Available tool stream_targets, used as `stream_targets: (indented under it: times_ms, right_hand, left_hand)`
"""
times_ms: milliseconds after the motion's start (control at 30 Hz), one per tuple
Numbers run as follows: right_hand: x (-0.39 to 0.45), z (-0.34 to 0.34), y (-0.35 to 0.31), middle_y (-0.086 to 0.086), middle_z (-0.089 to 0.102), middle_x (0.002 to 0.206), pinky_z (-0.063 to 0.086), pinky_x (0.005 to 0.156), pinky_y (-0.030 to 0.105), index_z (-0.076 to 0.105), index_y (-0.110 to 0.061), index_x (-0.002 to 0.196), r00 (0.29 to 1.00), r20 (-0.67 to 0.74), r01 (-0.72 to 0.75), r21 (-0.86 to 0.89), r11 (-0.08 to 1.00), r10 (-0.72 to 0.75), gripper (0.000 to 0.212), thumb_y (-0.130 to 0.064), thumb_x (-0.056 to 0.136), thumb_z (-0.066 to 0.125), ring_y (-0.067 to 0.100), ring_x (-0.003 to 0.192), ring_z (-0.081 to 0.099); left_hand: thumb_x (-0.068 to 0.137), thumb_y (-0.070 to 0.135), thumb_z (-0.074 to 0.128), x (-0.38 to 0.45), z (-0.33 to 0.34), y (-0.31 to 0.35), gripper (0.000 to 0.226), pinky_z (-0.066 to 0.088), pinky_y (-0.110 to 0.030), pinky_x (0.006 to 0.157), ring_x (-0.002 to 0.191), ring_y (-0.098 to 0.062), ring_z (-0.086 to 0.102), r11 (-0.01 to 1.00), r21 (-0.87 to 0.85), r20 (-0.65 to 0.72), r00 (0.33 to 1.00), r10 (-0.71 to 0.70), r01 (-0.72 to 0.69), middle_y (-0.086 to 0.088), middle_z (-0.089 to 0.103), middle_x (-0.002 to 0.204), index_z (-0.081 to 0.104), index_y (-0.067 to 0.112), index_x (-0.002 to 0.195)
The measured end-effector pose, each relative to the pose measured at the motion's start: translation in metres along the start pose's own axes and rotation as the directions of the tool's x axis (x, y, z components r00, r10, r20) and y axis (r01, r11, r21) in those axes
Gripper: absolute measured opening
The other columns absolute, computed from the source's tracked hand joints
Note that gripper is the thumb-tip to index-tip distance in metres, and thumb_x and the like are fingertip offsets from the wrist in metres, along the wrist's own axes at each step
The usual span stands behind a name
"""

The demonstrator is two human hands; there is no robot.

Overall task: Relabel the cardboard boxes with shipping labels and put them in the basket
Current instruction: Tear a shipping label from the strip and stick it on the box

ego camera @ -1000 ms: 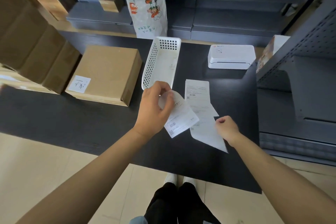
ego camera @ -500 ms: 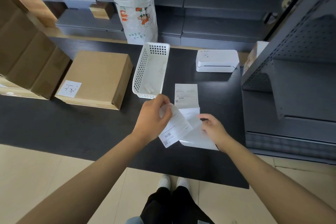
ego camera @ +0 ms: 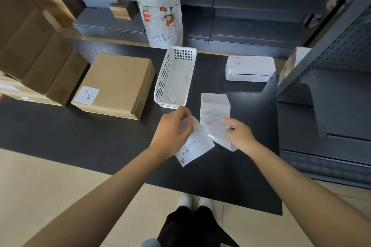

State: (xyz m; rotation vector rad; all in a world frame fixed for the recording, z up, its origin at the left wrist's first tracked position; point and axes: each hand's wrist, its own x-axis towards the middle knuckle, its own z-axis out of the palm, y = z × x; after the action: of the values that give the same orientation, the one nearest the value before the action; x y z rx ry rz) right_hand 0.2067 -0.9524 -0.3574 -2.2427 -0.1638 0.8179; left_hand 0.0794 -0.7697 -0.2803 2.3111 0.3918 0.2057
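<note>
At the centre of the frame the person's left hand (ego camera: pixel 172 132) pinches the top edge of a white printed shipping label (ego camera: pixel 193 144), its barcode end hanging toward the lower middle. The right hand (ego camera: pixel 240 136), fingers curled, grips a white strip of label backing paper (ego camera: pixel 215 118) lying on the black table (ego camera: pixel 80 136). A white perforated plastic basket (ego camera: pixel 170 78) sits just above the hands; a flat brown cardboard box (ego camera: pixel 118 84) lies centre left.
</note>
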Motion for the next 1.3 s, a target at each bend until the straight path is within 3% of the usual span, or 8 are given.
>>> stream_targets:
  times_ms: [233,367,467,667,900,1033,1133,1300]
  right_hand:
    - [-0.007,-0.004,0.016,0.002,0.058,0.128,0.049,0.062,0.022,0.045,-0.030,0.141,0.989,0.122,-0.056,-0.216,0.975,0.083,0.049,-0.015,0.094,0.048,0.008,0.073,0.057]
    - [-0.016,-0.007,-0.003,-0.003,0.063,0.120,0.043,0.076,0.019,0.064,-0.022,0.115,0.992,-0.020,0.116,-0.153,0.981,-0.121,0.024,-0.018,0.096,0.051,0.009,0.094,0.058]
    - [-0.033,-0.005,-0.042,-0.013,0.072,0.090,0.044,0.077,0.020,0.068,-0.028,0.091,0.965,0.139,0.191,0.201,0.961,-0.221,0.009,-0.031,0.091,0.059,0.001,0.086,0.065]
    - [-0.042,0.020,-0.087,-0.013,0.069,0.089,0.045,0.074,0.017,0.066,-0.031,0.085,0.903,0.260,0.309,0.164,0.937,-0.343,0.008,-0.038,0.083,0.069,0.001,0.086,0.064]
    - [-0.032,0.052,-0.125,-0.014,0.067,0.091,0.041,0.072,0.016,0.063,-0.032,0.084,0.919,0.210,0.312,0.128,0.941,-0.333,0.005,-0.034,0.085,0.067,0.002,0.090,0.062]
    - [-0.019,0.080,-0.162,-0.017,0.063,0.097,0.039,0.069,0.013,0.060,-0.033,0.089,0.949,0.122,0.273,0.133,0.953,-0.290,0.005,-0.038,0.091,0.061,0.002,0.091,0.059]
    - [-0.010,0.107,-0.196,-0.014,0.064,0.097,0.043,0.064,0.013,0.059,-0.029,0.088,0.972,0.033,0.216,0.257,0.942,-0.232,0.008,-0.034,0.094,0.057,0.005,0.088,0.061]
    - [0.007,0.158,-0.253,-0.010,0.065,0.099,0.046,0.062,0.013,0.059,-0.025,0.095,0.994,-0.034,0.112,0.427,0.897,-0.108,0.006,-0.031,0.094,0.058,0.008,0.089,0.063]
  left_hand:
    - [0.093,0.033,0.047,0.003,0.000,-0.001,0.004,0.047,-0.029,0.062,0.077,-0.009,0.059,0.998,0.025,0.063,0.996,-0.066,0.065,0.018,0.056,0.081,0.048,0.029,0.094]
    - [0.092,0.034,0.045,0.005,-0.003,0.000,0.004,0.044,-0.025,0.060,0.078,-0.009,0.059,0.995,0.051,0.090,0.992,-0.085,0.081,0.020,0.055,0.083,0.046,0.032,0.096]
    - [0.092,0.034,0.044,0.007,-0.007,-0.001,0.004,0.047,-0.027,0.060,0.076,-0.010,0.059,0.993,0.083,0.095,0.991,-0.092,0.084,0.018,0.056,0.084,0.044,0.033,0.096]
    - [0.089,0.030,0.048,0.003,-0.026,-0.012,0.010,0.051,-0.035,0.067,0.079,-0.017,0.060,0.987,0.121,0.101,0.988,-0.120,0.107,0.011,0.061,0.093,0.044,0.030,0.098]
    - [0.090,0.028,0.052,0.007,-0.074,-0.048,0.036,0.047,-0.028,0.073,0.093,-0.015,0.061,0.993,0.086,0.092,0.992,-0.084,0.076,0.010,0.062,0.113,0.040,0.031,0.123]
    - [0.092,0.027,0.058,0.019,-0.120,-0.085,0.053,0.051,-0.025,0.077,0.097,-0.012,0.055,0.977,-0.076,0.027,0.980,-0.196,0.197,0.010,0.053,0.115,0.031,0.027,0.137]
    - [0.091,0.029,0.061,0.030,-0.154,-0.121,0.047,0.044,-0.013,0.065,0.088,-0.008,0.057,0.944,-0.193,0.032,0.963,-0.268,0.269,0.012,0.053,0.103,0.036,0.025,0.131]
    - [0.091,0.026,0.062,0.055,-0.204,-0.177,0.013,0.041,-0.018,0.066,0.088,-0.011,0.060,0.893,-0.287,0.043,0.936,-0.350,0.347,0.006,0.062,0.092,0.056,0.020,0.100]
